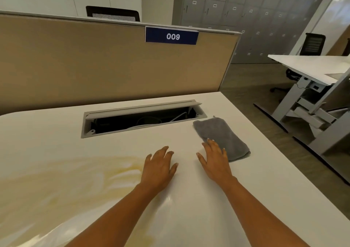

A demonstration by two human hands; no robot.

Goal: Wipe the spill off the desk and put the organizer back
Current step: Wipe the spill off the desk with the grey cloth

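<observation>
A yellowish smeared spill (79, 178) spreads over the left half of the white desk (189, 208). A folded grey cloth (225, 135) lies at the desk's right side, near the cable hatch. My right hand (214, 161) hovers flat with fingers spread, its fingertips touching the cloth's near left edge. My left hand (160, 168) is also flat and spread, over the desk just right of the spill, holding nothing. No organizer is in view.
An open cable hatch (142, 117) with a raised grey lid is sunk in the desk behind the hands. A beige partition (94, 66) labelled 009 closes the back. The desk's right edge drops to the floor; another desk (312, 66) stands at the right.
</observation>
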